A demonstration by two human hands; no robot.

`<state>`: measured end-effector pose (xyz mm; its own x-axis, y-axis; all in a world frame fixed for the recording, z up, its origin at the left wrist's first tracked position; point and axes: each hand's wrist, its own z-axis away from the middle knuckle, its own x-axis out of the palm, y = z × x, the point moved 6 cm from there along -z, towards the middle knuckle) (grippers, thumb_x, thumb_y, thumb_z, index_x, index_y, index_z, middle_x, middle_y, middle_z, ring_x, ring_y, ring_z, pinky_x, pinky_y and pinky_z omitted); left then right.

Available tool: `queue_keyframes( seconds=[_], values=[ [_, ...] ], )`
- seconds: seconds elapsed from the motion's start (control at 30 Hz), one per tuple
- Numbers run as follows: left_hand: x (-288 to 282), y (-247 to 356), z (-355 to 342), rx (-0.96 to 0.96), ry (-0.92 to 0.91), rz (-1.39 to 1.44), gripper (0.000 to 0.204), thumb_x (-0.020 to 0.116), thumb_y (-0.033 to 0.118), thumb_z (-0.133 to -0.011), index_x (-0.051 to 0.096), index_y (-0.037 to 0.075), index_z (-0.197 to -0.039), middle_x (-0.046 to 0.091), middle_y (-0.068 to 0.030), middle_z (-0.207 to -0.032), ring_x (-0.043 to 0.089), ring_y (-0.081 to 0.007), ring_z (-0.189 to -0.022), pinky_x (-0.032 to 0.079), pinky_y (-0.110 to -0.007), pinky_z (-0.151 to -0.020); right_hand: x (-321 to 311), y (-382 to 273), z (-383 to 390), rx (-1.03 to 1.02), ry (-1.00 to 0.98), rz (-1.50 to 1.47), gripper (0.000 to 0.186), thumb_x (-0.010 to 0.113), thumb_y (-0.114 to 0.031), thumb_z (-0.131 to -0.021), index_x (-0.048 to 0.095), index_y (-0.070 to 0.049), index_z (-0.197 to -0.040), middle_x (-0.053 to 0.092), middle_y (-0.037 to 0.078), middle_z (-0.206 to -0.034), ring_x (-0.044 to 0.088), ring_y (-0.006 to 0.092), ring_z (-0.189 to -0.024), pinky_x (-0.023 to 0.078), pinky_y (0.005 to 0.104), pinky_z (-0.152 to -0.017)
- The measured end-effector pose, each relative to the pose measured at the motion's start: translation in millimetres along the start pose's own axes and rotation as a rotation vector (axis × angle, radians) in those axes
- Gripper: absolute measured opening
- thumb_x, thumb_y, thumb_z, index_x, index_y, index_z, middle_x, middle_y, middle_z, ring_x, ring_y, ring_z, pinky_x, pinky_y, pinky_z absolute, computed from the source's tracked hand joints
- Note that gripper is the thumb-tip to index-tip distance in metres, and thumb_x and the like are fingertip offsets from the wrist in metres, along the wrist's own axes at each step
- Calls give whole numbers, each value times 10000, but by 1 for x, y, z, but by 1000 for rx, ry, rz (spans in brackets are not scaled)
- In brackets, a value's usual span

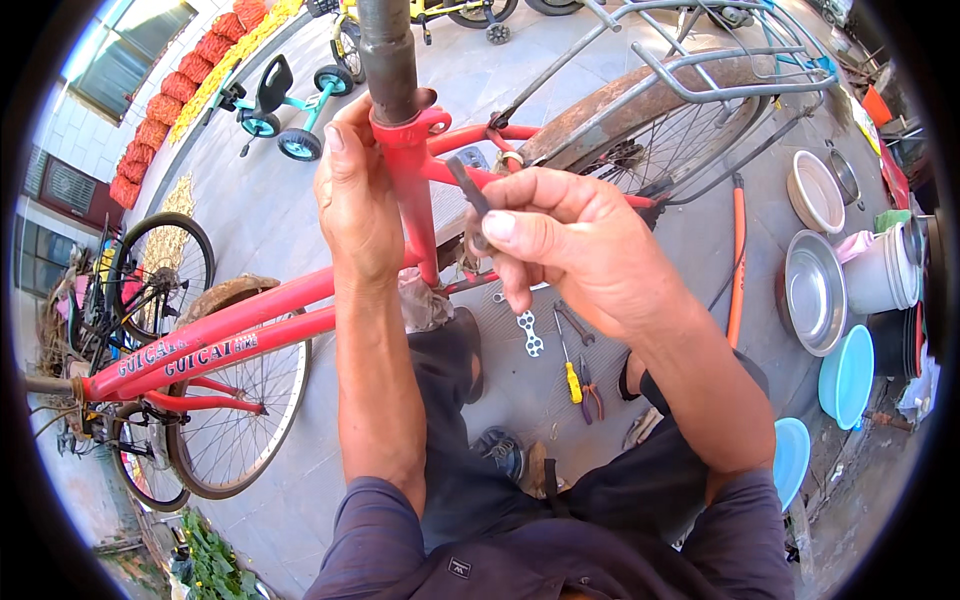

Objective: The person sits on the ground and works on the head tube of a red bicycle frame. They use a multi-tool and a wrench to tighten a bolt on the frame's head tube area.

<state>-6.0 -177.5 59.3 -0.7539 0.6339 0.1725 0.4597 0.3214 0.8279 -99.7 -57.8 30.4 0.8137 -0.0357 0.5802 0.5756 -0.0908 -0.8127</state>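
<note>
My left hand is closed around the top of the red bicycle frame's seat tube, just below the grey metal seatpost. My right hand pinches a small, dark, narrow metal piece beside that tube; its exact kind is unclear. A red clamp lug sits at the tube's top. Below my hands, a multi-hole spanner, a wrench, a yellow-handled screwdriver and pliers lie on the pavement.
The bicycle's rear wheel and rack extend upper right, its front wheel lower left. A teal tricycle stands behind. Metal and plastic basins, buckets and an orange pump are at right; other bicycles are at left.
</note>
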Motion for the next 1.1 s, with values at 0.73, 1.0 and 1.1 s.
queue_keyframes(
  seconds=[0.73,1.0,1.1],
  values=[
    [25,63,22,222,-203,-654,252,724,42,-677,607,-4,-896,515,-31,-754,450,-49,-570,302,-166,-452,5,0,-21,24,-17,-349,180,541,-117,-875,575,-10,-1016,606,65,-782,578,104,-600,501,237,-490],
    [23,53,24,239,-180,-584,226,695,10,-699,604,-13,-904,518,-23,-748,484,-58,-581,324,-168,-465,9,-6,-19,-43,21,-185,207,568,-143,-865,574,10,-1004,598,49,-765,563,92,-574,492,234,-494],
    [11,52,23,149,-81,-426,209,675,8,-724,596,-17,-916,531,-28,-781,509,-76,-595,354,-172,-492,3,-7,-16,-66,137,-63,210,588,-143,-853,579,22,-983,599,50,-759,546,87,-551,482,229,-496]
  ],
)
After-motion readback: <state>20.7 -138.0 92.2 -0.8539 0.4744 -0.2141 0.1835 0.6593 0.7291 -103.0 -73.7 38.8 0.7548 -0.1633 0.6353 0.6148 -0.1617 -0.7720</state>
